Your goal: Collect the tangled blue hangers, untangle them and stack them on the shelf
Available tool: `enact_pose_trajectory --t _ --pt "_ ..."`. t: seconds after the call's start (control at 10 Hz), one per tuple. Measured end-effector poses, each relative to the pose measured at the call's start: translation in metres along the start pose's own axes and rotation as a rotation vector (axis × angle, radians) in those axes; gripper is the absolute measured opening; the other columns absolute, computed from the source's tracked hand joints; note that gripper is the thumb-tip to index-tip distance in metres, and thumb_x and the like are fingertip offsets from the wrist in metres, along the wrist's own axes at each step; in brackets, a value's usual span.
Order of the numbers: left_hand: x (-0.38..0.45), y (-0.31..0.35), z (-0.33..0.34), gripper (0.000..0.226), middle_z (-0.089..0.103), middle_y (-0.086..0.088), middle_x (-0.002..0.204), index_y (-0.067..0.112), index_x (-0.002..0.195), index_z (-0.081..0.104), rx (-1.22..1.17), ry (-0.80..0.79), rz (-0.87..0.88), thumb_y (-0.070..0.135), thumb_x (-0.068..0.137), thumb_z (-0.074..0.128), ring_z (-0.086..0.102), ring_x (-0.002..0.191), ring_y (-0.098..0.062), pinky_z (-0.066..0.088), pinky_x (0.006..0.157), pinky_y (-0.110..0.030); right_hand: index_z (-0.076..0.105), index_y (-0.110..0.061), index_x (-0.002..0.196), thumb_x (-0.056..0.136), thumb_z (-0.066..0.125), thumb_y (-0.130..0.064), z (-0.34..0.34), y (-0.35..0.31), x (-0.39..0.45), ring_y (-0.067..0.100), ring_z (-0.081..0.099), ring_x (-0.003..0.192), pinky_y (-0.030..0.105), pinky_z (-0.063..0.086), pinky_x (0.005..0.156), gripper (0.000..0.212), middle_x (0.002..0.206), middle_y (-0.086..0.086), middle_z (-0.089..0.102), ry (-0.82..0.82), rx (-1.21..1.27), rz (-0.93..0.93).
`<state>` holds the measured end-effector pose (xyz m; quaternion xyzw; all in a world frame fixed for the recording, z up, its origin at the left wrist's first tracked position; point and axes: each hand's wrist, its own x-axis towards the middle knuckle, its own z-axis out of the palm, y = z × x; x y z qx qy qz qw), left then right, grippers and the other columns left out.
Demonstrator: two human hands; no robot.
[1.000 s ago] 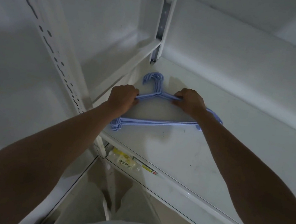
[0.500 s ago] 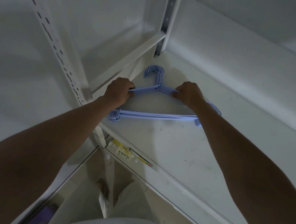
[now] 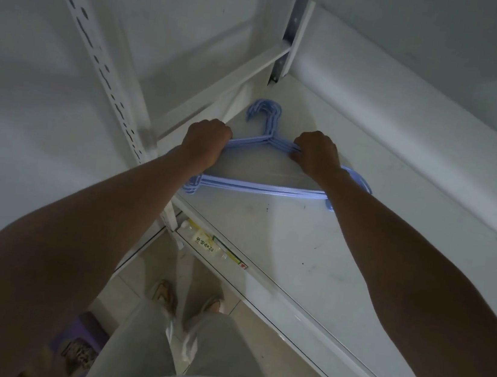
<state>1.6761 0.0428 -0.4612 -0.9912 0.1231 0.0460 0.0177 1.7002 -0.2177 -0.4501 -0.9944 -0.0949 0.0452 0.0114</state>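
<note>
Both arms reached out, my left hand (image 3: 206,141) and right hand (image 3: 316,154) fisted around the hangers (image 3: 260,188) lying on the shelf (image 3: 295,251).

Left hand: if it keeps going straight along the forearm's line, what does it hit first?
Probably the white side rail of the shelf, just beyond the knuckles of the left hand, which grips the blue hangers. Depth is unclear; it might clear the rail and reach the corner post.

— Those blue hangers (image 3: 256,188) at twelve o'clock, plastic?

— Looks like it: thin, smooth, slightly glossy.

— And the shelf (image 3: 310,259)?

— White painted metal, smooth but scuffed with dark specks. The perforated upright (image 3: 101,51) at ten o'clock has the same matt white paint.
</note>
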Motion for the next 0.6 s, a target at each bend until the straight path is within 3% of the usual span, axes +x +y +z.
enact_pose_trajectory --t 0.2,0.3,0.4,0.5,0.6 --pt "-0.001 0.005 -0.005 0.014 0.068 -0.02 0.11 0.001 0.105 0.07 -0.014 -0.039 -0.017 -0.001 0.094 0.062 0.068 0.101 -0.039 0.053 0.08 -0.042 0.074 -0.006 0.104 0.093 0.069 -0.029 -0.005 -0.005 0.0 0.038 0.067 0.103 0.036 0.049 0.079 0.026 0.107 0.018 0.071 -0.053 0.037 0.04" --pt "0.0 0.0 -0.006 0.018 0.068 -0.02 0.107 0.001 0.106 0.069 -0.095 -0.029 -0.014 0.016 0.096 0.064 0.068 0.098 -0.04 0.053 0.077 -0.041 0.075 -0.002 0.102 0.09 0.076 -0.037 -0.004 0.002 0.001 0.034 0.068 0.1 0.032 0.044 0.075 0.037 0.103 0.019 0.072 -0.121 0.152 0.085" --pt "-0.005 -0.007 -0.009 0.044 0.062 -0.021 0.118 0.001 0.118 0.064 -0.232 -0.055 0.011 0.039 0.097 0.063 0.063 0.107 -0.04 0.051 0.082 -0.044 0.077 -0.004 0.111 0.087 0.081 -0.038 -0.009 0.01 -0.008 0.034 0.068 0.106 0.034 0.049 0.082 0.042 0.108 0.02 0.073 -0.141 0.279 0.076" --pt "-0.016 -0.012 -0.009 0.066 0.054 -0.024 0.139 0.001 0.142 0.049 -0.307 -0.042 0.064 0.052 0.1 0.052 0.053 0.126 -0.042 0.048 0.097 -0.05 0.063 -0.011 0.139 0.089 0.078 -0.04 -0.015 0.015 -0.026 0.031 0.057 0.131 0.037 0.044 0.107 0.059 0.14 0.013 0.062 -0.049 0.333 0.093" --pt "-0.032 -0.014 -0.013 0.066 0.049 -0.021 0.148 0.005 0.148 0.043 -0.309 0.014 0.083 0.053 0.102 0.043 0.048 0.133 -0.041 0.044 0.104 -0.051 0.055 -0.013 0.147 0.095 0.071 -0.041 -0.021 0.016 -0.047 0.028 0.049 0.14 0.036 0.038 0.113 0.062 0.15 0.011 0.055 0.021 0.319 0.09"
